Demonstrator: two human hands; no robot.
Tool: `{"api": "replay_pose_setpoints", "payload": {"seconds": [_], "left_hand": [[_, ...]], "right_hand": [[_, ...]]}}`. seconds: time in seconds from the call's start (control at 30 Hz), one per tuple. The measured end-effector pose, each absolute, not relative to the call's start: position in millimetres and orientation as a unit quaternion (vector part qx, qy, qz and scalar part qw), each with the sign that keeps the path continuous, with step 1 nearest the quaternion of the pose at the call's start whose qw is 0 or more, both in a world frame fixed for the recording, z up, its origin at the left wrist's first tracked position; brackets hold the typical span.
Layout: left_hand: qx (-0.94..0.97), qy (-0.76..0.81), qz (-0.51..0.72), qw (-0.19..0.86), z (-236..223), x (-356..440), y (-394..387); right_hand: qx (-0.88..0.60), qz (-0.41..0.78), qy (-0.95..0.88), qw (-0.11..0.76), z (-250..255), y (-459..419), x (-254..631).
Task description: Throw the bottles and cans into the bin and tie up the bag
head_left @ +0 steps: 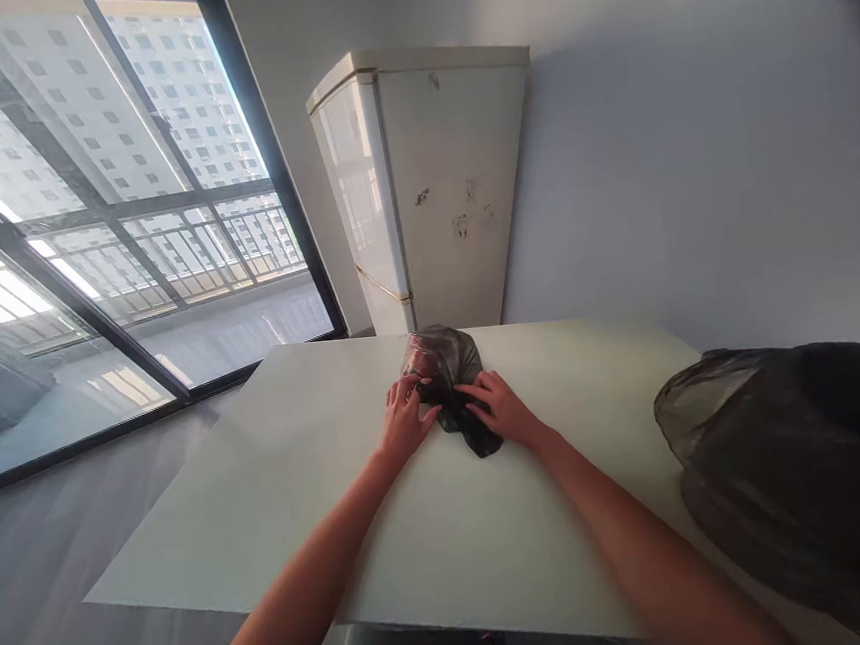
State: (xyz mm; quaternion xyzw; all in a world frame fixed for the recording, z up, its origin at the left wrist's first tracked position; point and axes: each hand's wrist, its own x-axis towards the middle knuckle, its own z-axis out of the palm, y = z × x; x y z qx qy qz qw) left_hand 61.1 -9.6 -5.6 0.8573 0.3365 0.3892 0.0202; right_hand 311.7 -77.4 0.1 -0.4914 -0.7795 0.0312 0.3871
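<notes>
A small black plastic bag (pixel 444 361) lies bunched on the pale tabletop, with something reddish showing through its thin left side. What is inside cannot be made out. My left hand (pixel 406 420) is at the bag's near left side, its fingers curled onto the plastic. From the right, my right hand (pixel 504 411) grips the gathered black plastic near the middle, fingers bent. A loose dark end of the bag spreads toward me between the two hands.
The pale table (pixel 251 509) reaches toward a white fridge (pixel 456 200) with marks on its side. At the right edge sits a large dark plastic bag (pixel 781 472). Glass sliding doors (pixel 126 209) are on the left and a plain wall (pixel 694 159) on the right.
</notes>
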Motion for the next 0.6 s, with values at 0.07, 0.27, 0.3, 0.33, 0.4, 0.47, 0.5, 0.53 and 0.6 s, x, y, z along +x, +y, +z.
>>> {"api": "replay_pose_setpoints", "payload": {"seconds": [0.07,0.27,0.3,0.33,0.4,0.47,0.5,0.53,0.6], "left_hand": [[0.848,0.316,0.425,0.014,-12.3,67.3,1.9],[0.833,0.279,0.469,0.092,-11.8,59.3,8.3],[0.837,0.266,0.466,0.107,-9.8,59.0,7.6],[0.843,0.257,0.458,0.115,-8.3,59.5,7.0],[0.857,0.247,0.441,0.102,-7.3,61.8,6.1],[0.866,0.237,0.436,0.062,-8.8,64.2,6.0],[0.868,0.229,0.439,0.043,-10.0,65.0,6.3],[0.867,0.224,0.444,0.028,-11.0,65.3,6.7],[0.854,0.241,0.460,0.027,-11.9,64.6,8.0]], "right_hand": [[-0.496,0.008,-0.770,0.400,-7.7,-74.1,308.7],[-0.496,0.012,-0.745,0.445,-13.7,-71.5,312.4],[-0.495,0.017,-0.737,0.459,-12.8,-71.4,313.4],[-0.495,0.023,-0.728,0.475,-12.0,-71.3,314.3],[-0.493,0.035,-0.708,0.504,-10.5,-71.2,315.8],[-0.486,0.045,-0.699,0.522,-9.0,-71.6,316.4],[-0.481,0.049,-0.700,0.526,-8.3,-71.9,316.3],[-0.473,0.052,-0.703,0.528,-7.6,-72.1,316.0],[-0.460,0.050,-0.708,0.534,-6.7,-72.2,315.3]]}}
